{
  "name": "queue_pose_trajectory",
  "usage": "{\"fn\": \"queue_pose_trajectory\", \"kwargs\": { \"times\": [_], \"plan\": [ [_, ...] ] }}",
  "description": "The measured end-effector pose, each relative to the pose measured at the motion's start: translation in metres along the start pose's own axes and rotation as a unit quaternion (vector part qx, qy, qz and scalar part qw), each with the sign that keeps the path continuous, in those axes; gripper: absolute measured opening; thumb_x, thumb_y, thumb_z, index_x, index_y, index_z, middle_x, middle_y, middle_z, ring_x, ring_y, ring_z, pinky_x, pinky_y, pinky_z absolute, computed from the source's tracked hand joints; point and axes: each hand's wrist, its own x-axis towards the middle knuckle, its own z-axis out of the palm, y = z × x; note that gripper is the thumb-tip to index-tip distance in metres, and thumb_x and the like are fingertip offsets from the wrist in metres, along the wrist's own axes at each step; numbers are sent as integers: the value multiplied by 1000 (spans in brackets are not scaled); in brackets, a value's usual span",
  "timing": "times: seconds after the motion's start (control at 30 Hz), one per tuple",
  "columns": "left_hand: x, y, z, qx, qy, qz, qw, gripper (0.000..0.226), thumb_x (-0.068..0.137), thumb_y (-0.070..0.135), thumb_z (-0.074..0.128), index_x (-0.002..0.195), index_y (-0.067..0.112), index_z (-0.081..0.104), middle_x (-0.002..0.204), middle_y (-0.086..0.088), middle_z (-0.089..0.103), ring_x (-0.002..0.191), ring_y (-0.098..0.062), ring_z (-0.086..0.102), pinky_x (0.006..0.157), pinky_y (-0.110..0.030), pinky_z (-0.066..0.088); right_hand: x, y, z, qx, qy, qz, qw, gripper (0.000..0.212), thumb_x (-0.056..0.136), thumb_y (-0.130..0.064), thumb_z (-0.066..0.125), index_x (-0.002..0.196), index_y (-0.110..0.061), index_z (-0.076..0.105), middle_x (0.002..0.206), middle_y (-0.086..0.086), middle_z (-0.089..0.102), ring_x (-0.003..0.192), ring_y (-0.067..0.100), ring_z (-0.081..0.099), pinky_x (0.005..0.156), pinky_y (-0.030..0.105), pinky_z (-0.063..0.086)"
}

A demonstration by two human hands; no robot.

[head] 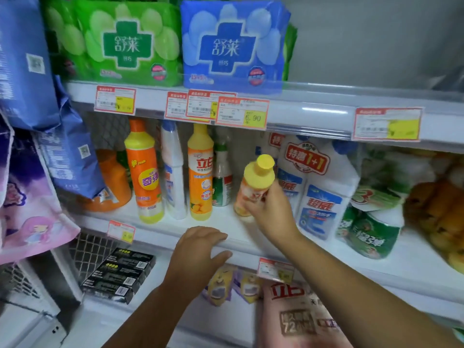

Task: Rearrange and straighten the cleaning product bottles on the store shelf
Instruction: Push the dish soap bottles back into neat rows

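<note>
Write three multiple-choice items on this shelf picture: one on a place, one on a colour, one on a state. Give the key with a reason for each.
1. Where does the left hand rest?
A. On the front edge of the middle shelf
B. On the blue pack up top
C. Around a white bottle

2. What colour is the cap of the small bottle in the right hand?
A. Green
B. Yellow
C. Blue

3. How does that small bottle stand?
A. Upright on the shelf, untouched
B. Lying flat on the shelf
C. Tilted, gripped by the hand

Key:
1 A: the fingers lie over the shelf's front lip, holding nothing.
2 B: the cap is plainly yellow.
3 C: the bottle leans to the right with the fingers wrapped round its body, beside the white bottles.
</note>
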Motion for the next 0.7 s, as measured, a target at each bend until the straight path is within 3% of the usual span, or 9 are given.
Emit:
{"fn": "queue_pose_trajectory", "kwargs": {
  "times": [0.13,0.2,0.27,0.4,0.5,0.63,0.7],
  "plan": [
    [-3,26,3,14,-26,17,999,56,71,55,51,118,27,62,122,8,60,118,-15,45,101,-26,30,-49,-19,-55,14,11,-2,1000,59,74,-27,78,123,-22,46,116,-11,61,103,1,57,87,18,46],
    [-3,44,8,9,-26,25,999,49,75,51,60,117,26,63,121,7,62,117,-16,47,99,-26,33,-68,-26,-86,13,29,18,999,55,73,-29,79,117,-23,47,109,-15,60,94,-4,57,79,4,42],
    [-1,63,15,-1,-20,34,999,42,79,43,67,117,26,63,120,6,62,116,-15,47,97,-24,33,-83,-29,-116,3,59,28,998,58,71,-30,80,118,-24,46,106,-17,59,92,-2,57,74,-1,39],
    [4,109,37,-20,-47,64,997,45,77,48,64,115,25,64,119,6,62,116,-15,48,94,-21,32,-113,-18,-176,-32,121,39,991,56,71,-27,80,113,-33,44,103,-16,61,91,0,60,78,14,47],
    [7,138,57,-46,-69,85,993,47,74,53,63,114,28,64,119,8,62,115,-11,47,89,-16,29,-129,-1,-218,-57,162,63,983,53,70,-28,80,111,-27,47,105,-12,63,94,6,62,80,31,52],
    [11,165,82,-56,-80,111,989,38,80,43,66,116,31,63,121,9,61,114,-8,46,88,-17,30,-145,21,-270,-99,211,93,968,49,71,-18,80,109,-24,50,98,-16,62,89,2,61,79,28,51],
    [13,173,90,-52,-80,120,988,39,81,44,64,118,32,61,122,9,60,115,-9,46,93,-21,32,-150,31,-293,-127,229,106,959,47,72,-17,79,110,-23,51,100,-10,64,90,9,61,79,32,50]
  ]
}}
